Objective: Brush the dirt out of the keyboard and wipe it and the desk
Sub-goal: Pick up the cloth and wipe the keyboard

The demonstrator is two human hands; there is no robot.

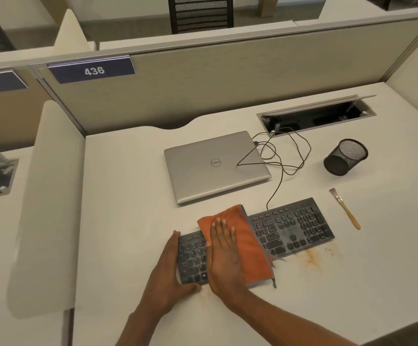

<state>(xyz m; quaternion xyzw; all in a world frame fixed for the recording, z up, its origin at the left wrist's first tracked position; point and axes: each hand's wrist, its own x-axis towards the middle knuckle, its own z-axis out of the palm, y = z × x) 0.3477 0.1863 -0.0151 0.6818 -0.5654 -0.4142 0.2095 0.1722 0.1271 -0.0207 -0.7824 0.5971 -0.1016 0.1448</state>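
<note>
I am watching the right hand (224,250) pressing flat, fingers straight and close together, on a folded orange cloth (249,245). The cloth is lying across the middle of the black keyboard (292,228), covering it from the far edge to the near edge and hanging just past the front. The left hand (170,268) is gripping the keyboard's left end, with fingertips hooking over the far corner and the thumb lying along the near edge. The two hands are sitting close beside each other, a strip of keys showing between them.

The keyboard is lying at an angle near the front of the pale desk (128,196), its right half uncovered and looking dusty. A brownish smear (310,258) is showing on the desk just in front of the keyboard's right part. To the right of the keyboard, apart from it, a small brush (345,208) with a wooden handle is lying flat, bristles pointing away from me.

Behind the keyboard a closed silver laptop (215,166) is resting, and a thin dark cable (281,171) is looping from the keyboard across the laptop's corner toward an open cable hatch (317,116) in the desk. A black mesh pen cup (345,157) is lying tipped on its side near the hatch. A beige partition (203,88) is closing off the back, carrying a blue label (93,70) reading 436.
</note>
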